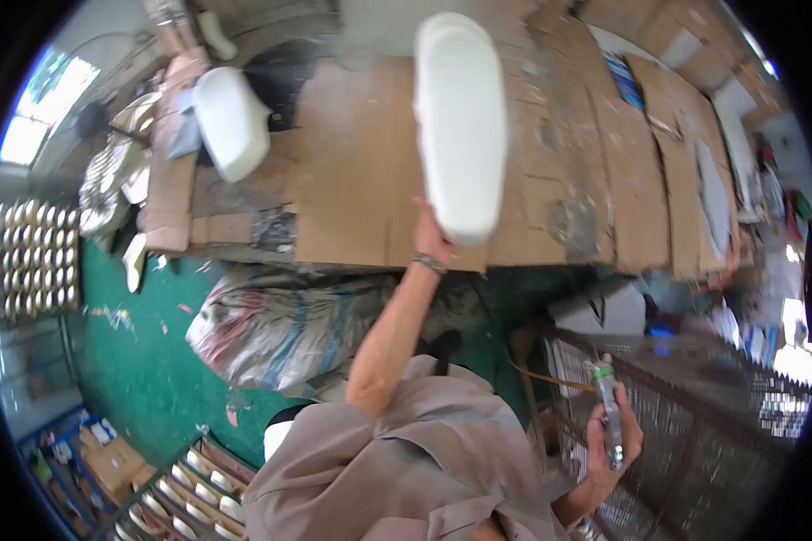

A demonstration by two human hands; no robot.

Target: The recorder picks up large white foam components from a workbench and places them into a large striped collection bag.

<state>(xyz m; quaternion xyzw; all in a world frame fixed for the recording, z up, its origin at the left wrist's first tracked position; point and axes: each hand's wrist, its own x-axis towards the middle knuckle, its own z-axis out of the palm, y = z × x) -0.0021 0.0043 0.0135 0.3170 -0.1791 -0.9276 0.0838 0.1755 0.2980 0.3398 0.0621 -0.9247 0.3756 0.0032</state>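
Shoe rack: at your far left, rows of pale shoe-shaped pieces [32, 261] stand beyond the tabletop's left edge.
Spare white piece: the second white piece [232, 123] sits near the left edge of your cardboard-covered tabletop [347, 171]; leave it room.
Woven sack: the sack [280, 325] lies on the green floor [135, 334] below the near edge; mind your footing.
Left grip: your left grip [431, 236] is clamped on the sole piece's lower end; pinch firmly without denting its rim.
White sole piece: the sole piece [463, 126] appears raised over the tabletop, heel end by the near edge; hold it steady and level.
Metal tool: the slim tool [610, 415] with a green collar points up, right of the near edge; aim it clear of your wrist.
Right grip: your right grip [618, 437] is closed around the tool, beside the mesh frame [695, 433]; avoid knocking that.
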